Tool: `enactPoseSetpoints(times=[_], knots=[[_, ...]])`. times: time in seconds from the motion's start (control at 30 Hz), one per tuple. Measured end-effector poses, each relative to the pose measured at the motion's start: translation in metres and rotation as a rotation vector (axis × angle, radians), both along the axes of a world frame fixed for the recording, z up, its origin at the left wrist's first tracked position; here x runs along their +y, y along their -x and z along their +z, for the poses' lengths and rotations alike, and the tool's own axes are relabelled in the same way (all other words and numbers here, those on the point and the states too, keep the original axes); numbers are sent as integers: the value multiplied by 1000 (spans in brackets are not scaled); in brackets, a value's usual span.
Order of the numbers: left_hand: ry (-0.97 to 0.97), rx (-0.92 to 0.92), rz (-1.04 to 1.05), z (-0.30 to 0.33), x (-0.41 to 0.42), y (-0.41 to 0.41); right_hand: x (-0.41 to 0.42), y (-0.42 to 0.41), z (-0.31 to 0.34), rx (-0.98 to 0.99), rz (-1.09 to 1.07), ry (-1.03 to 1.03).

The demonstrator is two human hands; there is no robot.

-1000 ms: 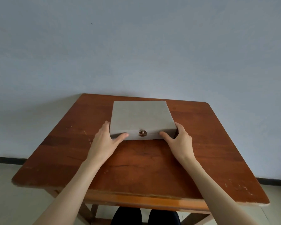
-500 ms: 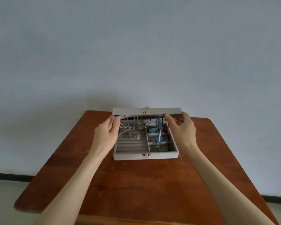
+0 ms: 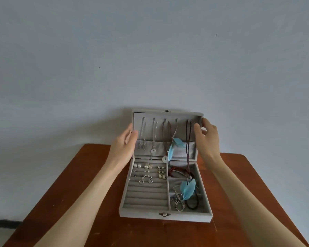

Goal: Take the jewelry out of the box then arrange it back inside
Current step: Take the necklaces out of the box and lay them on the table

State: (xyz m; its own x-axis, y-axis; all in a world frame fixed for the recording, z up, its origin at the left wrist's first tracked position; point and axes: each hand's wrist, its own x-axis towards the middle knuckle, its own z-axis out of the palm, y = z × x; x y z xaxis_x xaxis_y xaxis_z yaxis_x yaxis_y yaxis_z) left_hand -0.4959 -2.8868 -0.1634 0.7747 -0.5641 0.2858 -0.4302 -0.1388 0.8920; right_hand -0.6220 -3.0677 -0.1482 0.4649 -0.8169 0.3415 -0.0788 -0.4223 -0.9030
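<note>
Lid (image 3: 150, 114) upright, grip of left hand (image 3: 122, 145) and right hand (image 3: 208, 135) holding its edges (fingertips partly hidden).

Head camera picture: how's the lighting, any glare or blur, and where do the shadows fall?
Head view: soft, even light, no glare anywhere; the open lid casts a faint shadow on the wall to its left; focus is fair overall, yet the earrings are too small and soft to read in detail.

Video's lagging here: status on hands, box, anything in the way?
Left hand at lid left edge, grip unclear; right hand pinches right edge. Box open, jewelry inside. Nothing blocking.
</note>
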Motion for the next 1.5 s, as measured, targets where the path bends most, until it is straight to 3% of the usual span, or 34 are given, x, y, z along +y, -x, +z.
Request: enactPoseSetpoints(times=[0.23, 0.47, 0.63, 0.8, 0.97, 1.2, 1.27, 1.43, 1.5], knots=[[94, 120, -51, -9, -29, -8, -28, -7, 3, -16, -39, -6], [98, 107, -58, -11, -39, -4, -30, -11, -1, -3, -66, 35], [-19, -42, 41, -8, -38, -3, -24, 0, -4, 11, -59, 34], [-74, -389, 304, -1, -47, -2, -4, 2, -9, 5, -163, 233], [-285, -466, 430, -1, -58, -7, 14, -18, -12, 64, 57, 328], [-398, -547, 508, -4, -68, -6, 23, -49, -12, 163, 191, 194], [-355, -510, 465, -5, -66, -7, 25, -56, -11, 185, 216, 156], [-135, -69, 213, 7, -45, -15, 30, -69, -4, 140, 328, -141], [-82, 5, 155, 18, -39, -17, 31, -74, -3, 149, 336, -172]])
